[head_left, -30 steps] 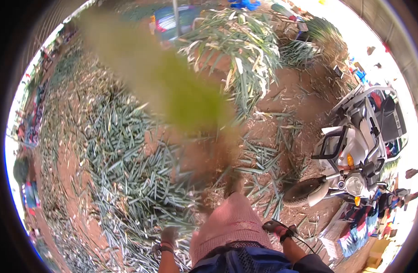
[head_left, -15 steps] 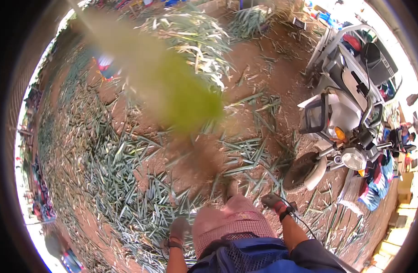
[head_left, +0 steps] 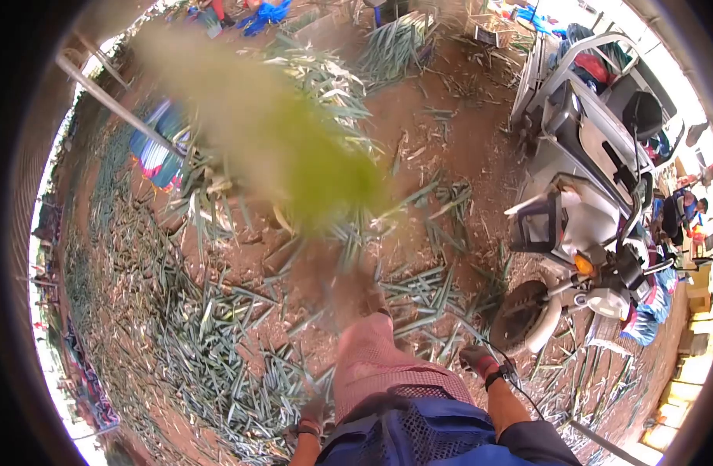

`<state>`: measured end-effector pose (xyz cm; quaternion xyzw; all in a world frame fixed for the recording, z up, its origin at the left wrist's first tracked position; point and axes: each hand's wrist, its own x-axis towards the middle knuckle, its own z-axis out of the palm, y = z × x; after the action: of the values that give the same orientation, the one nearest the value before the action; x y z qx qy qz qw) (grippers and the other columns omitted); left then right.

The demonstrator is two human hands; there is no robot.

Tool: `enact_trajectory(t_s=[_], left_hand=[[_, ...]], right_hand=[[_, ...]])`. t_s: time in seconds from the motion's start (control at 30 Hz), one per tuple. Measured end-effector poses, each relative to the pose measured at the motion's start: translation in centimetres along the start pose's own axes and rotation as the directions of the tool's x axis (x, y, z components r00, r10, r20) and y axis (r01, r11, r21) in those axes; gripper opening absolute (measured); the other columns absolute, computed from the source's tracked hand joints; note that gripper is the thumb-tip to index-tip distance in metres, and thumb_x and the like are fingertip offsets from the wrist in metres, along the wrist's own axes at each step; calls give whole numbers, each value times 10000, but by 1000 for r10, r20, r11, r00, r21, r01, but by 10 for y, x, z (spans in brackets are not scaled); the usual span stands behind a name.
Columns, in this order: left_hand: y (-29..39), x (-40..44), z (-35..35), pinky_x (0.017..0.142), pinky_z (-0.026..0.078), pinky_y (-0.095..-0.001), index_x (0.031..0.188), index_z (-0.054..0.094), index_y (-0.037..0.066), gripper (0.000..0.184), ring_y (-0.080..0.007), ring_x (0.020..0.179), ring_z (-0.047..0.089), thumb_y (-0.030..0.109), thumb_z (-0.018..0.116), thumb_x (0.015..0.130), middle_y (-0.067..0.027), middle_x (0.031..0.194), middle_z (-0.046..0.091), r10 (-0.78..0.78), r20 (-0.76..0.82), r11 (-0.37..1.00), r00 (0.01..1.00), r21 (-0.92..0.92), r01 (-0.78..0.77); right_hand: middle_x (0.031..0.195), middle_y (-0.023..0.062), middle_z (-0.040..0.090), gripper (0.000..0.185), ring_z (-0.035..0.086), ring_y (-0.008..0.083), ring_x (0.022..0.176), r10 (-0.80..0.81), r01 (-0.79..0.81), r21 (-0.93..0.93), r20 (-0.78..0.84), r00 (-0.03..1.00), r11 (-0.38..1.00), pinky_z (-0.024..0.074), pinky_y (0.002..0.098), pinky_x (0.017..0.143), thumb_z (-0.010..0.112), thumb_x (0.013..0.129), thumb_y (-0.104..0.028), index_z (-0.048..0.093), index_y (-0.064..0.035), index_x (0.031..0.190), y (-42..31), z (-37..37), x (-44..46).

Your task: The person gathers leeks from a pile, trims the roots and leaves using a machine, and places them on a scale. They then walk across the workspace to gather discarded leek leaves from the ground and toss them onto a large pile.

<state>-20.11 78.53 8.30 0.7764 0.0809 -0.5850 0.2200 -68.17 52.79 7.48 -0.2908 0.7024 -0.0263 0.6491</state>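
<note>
My left hand (head_left: 314, 410), in a greyish glove with a strap at the wrist, hangs low beside my pink skirt-like cloth (head_left: 387, 361). It is nearest to the cut green leaves (head_left: 217, 342) strewn on the ground, and its fingers are blurred. On the other side hangs my right hand (head_left: 478, 359), gloved in grey and red, with a black wristband and a cable. Nothing shows in it, though its finger pose is too small to make out. The front wheel (head_left: 519, 314) of a motor vehicle stands just ahead of that hand.
A motor tricycle (head_left: 582, 179) stands at the right, with cloth bundles and a person (head_left: 683, 213) beyond. Heaped long leaves (head_left: 321, 81) lie ahead, near a pole (head_left: 119, 105) and a colourful cloth bundle (head_left: 162, 147). A yellow-green smear hides the upper middle.
My view has shifted: the tricycle sits slightly lower, and the cloth bundle and pole at upper left show more. One leg has swung forward under the pink cloth. Both hands still hang low.
</note>
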Motion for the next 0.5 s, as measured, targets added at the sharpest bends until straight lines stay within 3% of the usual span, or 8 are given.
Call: enact_trajectory(t_s=[0.1, 0.2, 0.23, 0.27, 0.3, 0.37, 0.4, 0.5], left_hand=[[59, 73, -14, 669, 529, -358, 1001, 641, 60, 162, -233, 778, 637, 195, 564, 956, -71, 919, 647, 340, 218, 759, 915, 511, -403], [175, 119, 4, 607, 526, -337, 953, 632, 94, 123, -216, 724, 638, 198, 570, 936, -40, 859, 644, 382, 477, -95, 791, 872, -480], [222, 126, 16, 586, 524, -330, 937, 629, 105, 110, -210, 706, 638, 199, 572, 929, -30, 839, 643, 364, 488, -206, 794, 873, -442], [260, 135, 22, 584, 520, -329, 941, 626, 106, 114, -206, 702, 632, 201, 564, 932, -29, 835, 637, 440, 486, -128, 755, 866, -483], [299, 138, 31, 581, 515, -327, 944, 622, 107, 117, -202, 699, 627, 204, 556, 936, -29, 830, 632, 515, 396, 200, 761, 807, -555], [368, 134, 51, 577, 505, -324, 951, 614, 108, 124, -195, 692, 617, 208, 541, 942, -28, 820, 621, 511, 207, 760, 834, 344, -551], [403, 126, 63, 575, 500, -323, 954, 611, 109, 128, -192, 688, 611, 211, 534, 946, -28, 815, 615, 489, 165, 843, 857, 163, -512], [486, 108, 97, 568, 486, -318, 964, 599, 112, 139, -181, 678, 595, 218, 511, 956, -27, 800, 598, 472, 163, 877, 866, 9, -480]], right_hand=[[805, 67, 684, 273, 645, 170, 683, -37, 38, -27, 10, 999, 999, 521, 324, 623, 654, 879, -242, 690, 6, 986, -46, -1, 28], [841, 69, 689, 311, 648, 165, 690, -151, 151, -148, 7, 988, 977, 532, 321, 626, 662, 893, -247, 666, 19, 1053, -116, -2, 51], [846, 70, 691, 324, 650, 165, 692, -173, 164, -169, -41, 984, 972, 533, 321, 629, 660, 896, -242, 663, 24, 1082, -140, -1, 53], [851, 70, 694, 339, 652, 166, 695, -202, 182, -194, -89, 975, 964, 534, 322, 633, 657, 899, -236, 660, 29, 1110, -163, 0, 55], [864, 75, 700, 346, 663, 174, 705, -231, 225, -81, -82, 969, 971, 534, 319, 631, 648, 909, -216, 651, 40, 1143, -167, -2, 72], [873, 79, 702, 336, 674, 180, 719, -229, 234, 59, -84, 970, 970, 537, 311, 640, 643, 914, -199, 645, 41, 1149, -223, -8, 53], [877, 81, 703, 331, 679, 183, 726, -222, 231, 128, -80, 972, 965, 539, 306, 644, 640, 917, -191, 643, 41, 1153, -248, -11, 45], [871, 84, 697, 285, 691, 190, 736, -60, 79, 169, -114, 992, 982, 550, 315, 636, 633, 908, -168, 659, -9, 1143, -266, -34, 77]])
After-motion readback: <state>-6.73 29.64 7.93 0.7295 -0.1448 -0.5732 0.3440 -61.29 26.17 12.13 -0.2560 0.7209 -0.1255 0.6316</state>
